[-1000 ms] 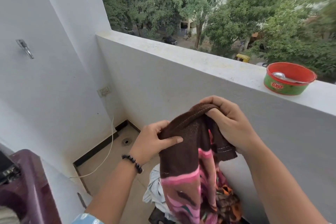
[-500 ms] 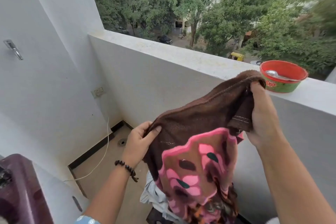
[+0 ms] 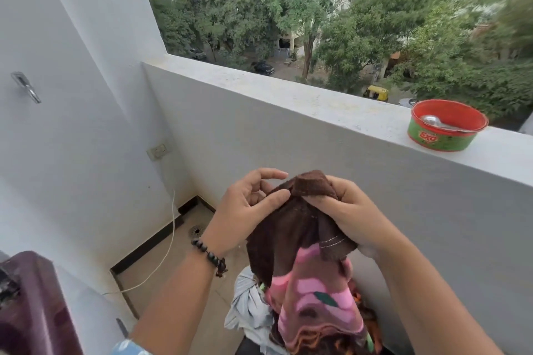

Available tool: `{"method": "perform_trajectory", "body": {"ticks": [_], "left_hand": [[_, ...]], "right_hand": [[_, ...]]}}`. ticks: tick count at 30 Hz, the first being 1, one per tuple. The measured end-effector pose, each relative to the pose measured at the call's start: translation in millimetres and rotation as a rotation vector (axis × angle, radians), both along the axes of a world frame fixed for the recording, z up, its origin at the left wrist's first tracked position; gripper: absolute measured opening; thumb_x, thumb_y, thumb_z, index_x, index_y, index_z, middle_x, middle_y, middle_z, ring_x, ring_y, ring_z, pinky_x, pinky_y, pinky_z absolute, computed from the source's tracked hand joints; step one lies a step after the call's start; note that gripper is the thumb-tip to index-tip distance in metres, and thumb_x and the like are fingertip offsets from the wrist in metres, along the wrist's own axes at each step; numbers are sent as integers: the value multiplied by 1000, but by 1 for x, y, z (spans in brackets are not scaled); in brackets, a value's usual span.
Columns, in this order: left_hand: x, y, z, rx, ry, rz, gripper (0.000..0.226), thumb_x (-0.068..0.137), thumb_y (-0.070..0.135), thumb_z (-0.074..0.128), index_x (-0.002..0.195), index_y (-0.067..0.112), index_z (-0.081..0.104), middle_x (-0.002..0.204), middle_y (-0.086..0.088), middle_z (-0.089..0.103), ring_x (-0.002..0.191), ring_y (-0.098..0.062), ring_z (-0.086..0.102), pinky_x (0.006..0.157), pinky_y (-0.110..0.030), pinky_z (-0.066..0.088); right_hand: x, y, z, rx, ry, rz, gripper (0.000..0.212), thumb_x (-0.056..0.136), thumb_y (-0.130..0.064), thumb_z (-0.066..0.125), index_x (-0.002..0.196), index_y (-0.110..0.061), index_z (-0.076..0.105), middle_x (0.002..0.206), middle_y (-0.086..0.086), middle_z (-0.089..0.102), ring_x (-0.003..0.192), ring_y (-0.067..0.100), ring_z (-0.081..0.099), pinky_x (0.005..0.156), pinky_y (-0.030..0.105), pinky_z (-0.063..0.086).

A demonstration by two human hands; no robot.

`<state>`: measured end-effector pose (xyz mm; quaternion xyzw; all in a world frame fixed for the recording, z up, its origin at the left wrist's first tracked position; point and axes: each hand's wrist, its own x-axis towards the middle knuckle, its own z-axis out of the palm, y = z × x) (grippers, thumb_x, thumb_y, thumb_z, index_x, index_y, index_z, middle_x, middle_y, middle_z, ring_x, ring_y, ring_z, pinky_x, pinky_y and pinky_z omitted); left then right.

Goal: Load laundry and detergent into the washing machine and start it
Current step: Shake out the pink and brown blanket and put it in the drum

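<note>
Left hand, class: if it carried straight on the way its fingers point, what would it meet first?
Likely the brown towel's bunched top, then the right hand gripping it; the left hand points rightward.

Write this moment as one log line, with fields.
stage: sorting laundry | left hand: pinches towel | right hand: grips towel | washer: not yet loaded

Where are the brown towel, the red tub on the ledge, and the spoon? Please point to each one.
brown towel (image 3: 291, 228): head view, on the dark brown part below both hands.
red tub (image 3: 441, 140): head view, on its green outer wall.
spoon (image 3: 430, 120): head view, on its bowl, inside the tub.
</note>
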<state>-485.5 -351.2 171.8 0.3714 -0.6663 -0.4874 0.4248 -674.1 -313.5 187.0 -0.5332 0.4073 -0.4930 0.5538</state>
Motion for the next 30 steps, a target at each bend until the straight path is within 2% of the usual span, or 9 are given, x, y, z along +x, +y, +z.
{"method": "perform_trajectory", "body": {"ticks": [2, 6, 8, 11, 15, 19, 22, 26, 30], "left_hand": [[2, 6, -11, 113, 27, -87, 30, 81, 21, 75, 110, 19, 67, 87, 6, 71, 79, -15, 66, 73, -26, 56], [-2, 5, -46, 66, -256, -27, 22, 87, 26, 73, 109, 31, 72, 106, 2, 74, 96, -27, 69, 83, -51, 57], [-2, 2, -60, 48, -337, 43, 22, 92, 26, 67, 110, 39, 70, 110, 13, 71, 103, -15, 66, 91, -45, 54], [5, -2, -70, 141, -254, 50, 21, 96, 23, 62, 115, 29, 67, 111, 10, 72, 106, -15, 67, 92, -31, 54], [22, -6, -62, 140, -22, 234, 22, 84, 34, 68, 94, 15, 70, 91, -4, 73, 90, -25, 67, 83, -41, 52], [27, -13, -31, 52, 130, 344, 8, 82, 29, 67, 81, 29, 75, 80, 8, 71, 78, -8, 63, 75, -32, 49], [17, -14, -2, -70, 119, 294, 26, 88, 12, 67, 80, 35, 77, 85, 12, 74, 84, -2, 65, 79, -20, 49], [-11, -6, 29, -226, 4, 89, 33, 88, -2, 65, 87, 29, 77, 93, 8, 76, 94, -8, 69, 85, -18, 51], [-27, -3, 36, -272, -33, 120, 28, 83, 4, 69, 97, 28, 71, 72, 12, 65, 69, -12, 66, 70, -28, 55]], "right_hand": [[-4, 0, 12, -39, -58, -33, 20, 78, -22, 64, 91, -8, 69, 82, 8, 71, 78, 19, 67, 69, 28, 55], [-5, 4, 40, -137, -218, -65, 10, 75, -19, 63, 80, -14, 71, 72, 3, 68, 67, 13, 66, 62, 23, 55], [-6, 7, 50, -136, -351, -75, 13, 72, -22, 65, 80, -13, 71, 70, 3, 69, 63, 14, 66, 59, 24, 56], [-14, 10, 54, -141, -493, -122, 15, 59, -29, 69, 70, -20, 76, 70, 1, 71, 62, 12, 68, 59, 26, 58], [-32, 7, 48, -157, -534, -239, 17, 56, -31, 70, 70, -24, 78, 73, -4, 74, 67, 8, 70, 64, 24, 59], [-46, -1, 28, -125, -475, -285, 27, 58, -36, 76, 83, -25, 78, 84, -2, 75, 78, 11, 71, 69, 25, 58], [-39, -4, 10, -73, -396, -227, 55, 48, -48, 91, 95, -24, 74, 94, 3, 75, 84, 16, 71, 74, 29, 59], [-3, -3, -9, -79, -187, -32, 46, 78, -17, 73, 120, -23, 58, 102, -2, 71, 96, 15, 67, 83, 27, 56], [19, -4, -14, -120, -2, 37, 42, 78, -12, 78, 115, -15, 60, 93, -3, 72, 86, 9, 69, 77, 25, 54]]}}
